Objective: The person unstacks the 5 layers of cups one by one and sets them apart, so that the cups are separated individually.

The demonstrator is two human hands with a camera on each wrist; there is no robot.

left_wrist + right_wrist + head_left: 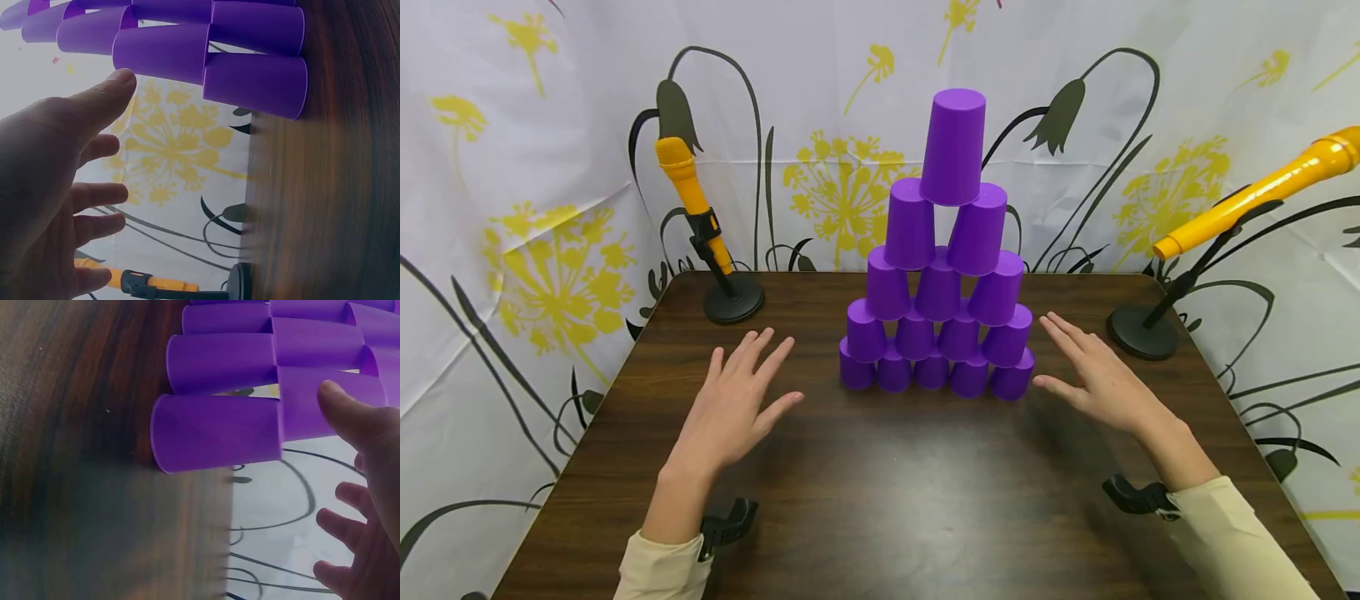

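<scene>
At the upper left of the head view, a yellow microphone (pixel 688 196) leans on a black stand (pixel 733 300) near the far left corner of the dark wooden table (pixel 880 500). Lower and a little right of it, the left hand (pixel 733 404) hovers flat over the table, fingers straight and spread, holding nothing. It sits just left of the cup pyramid (pixel 940 275) — near the bottom row but apart from it. In the left wrist view the thumb (pixel 103 94) seems close to the lowest cups, though the angle makes the gap hard to judge.

The pyramid of purple cups stands in the middle of the frame, five cups along the base and a single one on top, all upside down.

Just right of the base, the right hand (pixel 1097 375) is also spread wide and empty, palm down, fingertips near the end cup without touching. At the upper right, a second yellow microphone (pixel 1255 200) tilts on its own stand (pixel 1142 329).
</scene>
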